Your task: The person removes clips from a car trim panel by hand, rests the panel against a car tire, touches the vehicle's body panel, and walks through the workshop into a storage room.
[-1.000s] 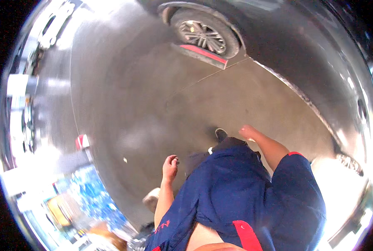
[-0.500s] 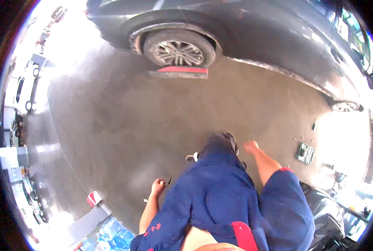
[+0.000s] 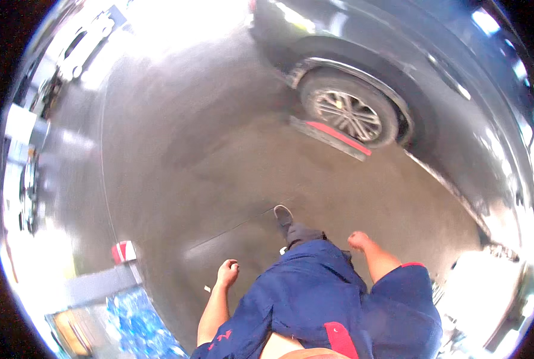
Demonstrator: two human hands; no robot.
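Note:
My left hand (image 3: 228,272) hangs beside my navy-clad body with curled fingers; anything inside it is too small to make out. My right hand (image 3: 358,240), at my other side, has its fingers curled over, contents hidden. A dark shoe (image 3: 283,216) shows ahead on the floor. Beyond it stands a dark grey car (image 3: 434,102), with a spoked wheel (image 3: 346,113) and a low red-and-grey piece (image 3: 332,134) lying along the wheel's outer side. Neither hand touches the car.
Bottom left are blue plastic items (image 3: 138,317), a grey surface (image 3: 93,287) and a red-and-white object (image 3: 123,251). A thin line or cable runs along the grey floor (image 3: 159,179). A white car (image 3: 81,48) shows blurred at the far left.
I am walking: my feet have changed position and the view has shifted, so the wheel and red-and-grey piece sit lower and further right. Both hands stay curled at my sides.

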